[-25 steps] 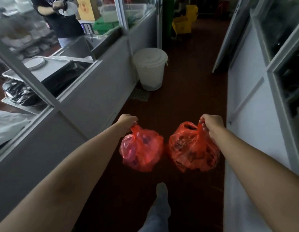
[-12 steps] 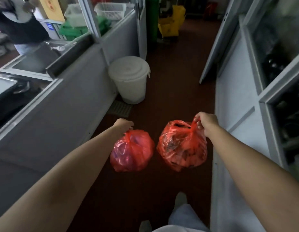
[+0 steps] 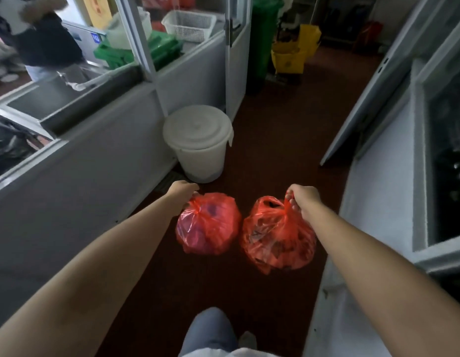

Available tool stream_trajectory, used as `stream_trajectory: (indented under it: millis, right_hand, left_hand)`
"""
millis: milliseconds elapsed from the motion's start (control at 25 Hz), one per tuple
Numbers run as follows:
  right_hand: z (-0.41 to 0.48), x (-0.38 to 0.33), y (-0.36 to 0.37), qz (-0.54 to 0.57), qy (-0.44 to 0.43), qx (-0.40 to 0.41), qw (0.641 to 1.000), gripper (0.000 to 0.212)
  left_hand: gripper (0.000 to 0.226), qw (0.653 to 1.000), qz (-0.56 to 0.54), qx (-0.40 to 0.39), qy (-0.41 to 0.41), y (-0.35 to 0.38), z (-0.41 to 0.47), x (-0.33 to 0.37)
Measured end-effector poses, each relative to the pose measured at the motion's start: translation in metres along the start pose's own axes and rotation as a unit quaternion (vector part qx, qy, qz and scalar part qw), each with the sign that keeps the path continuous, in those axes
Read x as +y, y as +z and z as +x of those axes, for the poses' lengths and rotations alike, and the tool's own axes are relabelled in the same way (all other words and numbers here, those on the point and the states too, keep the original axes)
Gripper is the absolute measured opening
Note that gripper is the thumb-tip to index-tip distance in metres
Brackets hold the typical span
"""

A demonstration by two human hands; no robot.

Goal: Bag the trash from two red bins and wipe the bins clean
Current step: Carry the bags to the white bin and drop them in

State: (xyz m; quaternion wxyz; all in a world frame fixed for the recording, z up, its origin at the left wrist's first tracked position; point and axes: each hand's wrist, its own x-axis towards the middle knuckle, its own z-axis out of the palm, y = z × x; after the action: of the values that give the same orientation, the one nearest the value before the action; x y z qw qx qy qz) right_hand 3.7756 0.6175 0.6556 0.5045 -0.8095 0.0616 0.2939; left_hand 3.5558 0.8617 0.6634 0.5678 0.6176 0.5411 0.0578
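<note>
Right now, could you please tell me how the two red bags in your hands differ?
The left bag looks smaller and rounder; the right bag hangs lower. The left bag's top is gathered shut under the left hand; the right bag's mouth gapes beside the right hand. Purplish shapes show through the left bag, dark scraps through the right bag. Both are full, translucent red plastic.

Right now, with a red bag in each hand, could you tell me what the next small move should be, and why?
Probably a step forward, passing right of the white lidded bucket toward the tall green bin. The left hand grips the left bag, the right hand the right bag, both full and off the floor.
</note>
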Motion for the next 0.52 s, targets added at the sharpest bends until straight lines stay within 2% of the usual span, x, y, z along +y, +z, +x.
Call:
stream_trajectory:
  millis: [240, 400, 520]
  right_hand:
    - [0.155, -0.078, 0.000, -0.053, -0.007, -0.012, 0.999, 0.017]
    - [0.257, -0.132, -0.002, -0.092, -0.020, 0.000, 0.996, 0.019]
    - [0.319, -0.170, -0.009, -0.116, -0.032, -0.008, 0.993, 0.024]
  left_hand:
    - [0.006, 0.998, -0.022, -0.034, -0.049, 0.080, 0.111, 0.073]
    - [0.008, 0.989, -0.025, -0.068, -0.125, 0.133, 0.196, 0.113]
    - [0.008, 0.987, -0.028, -0.063, -0.143, 0.164, 0.238, 0.144]
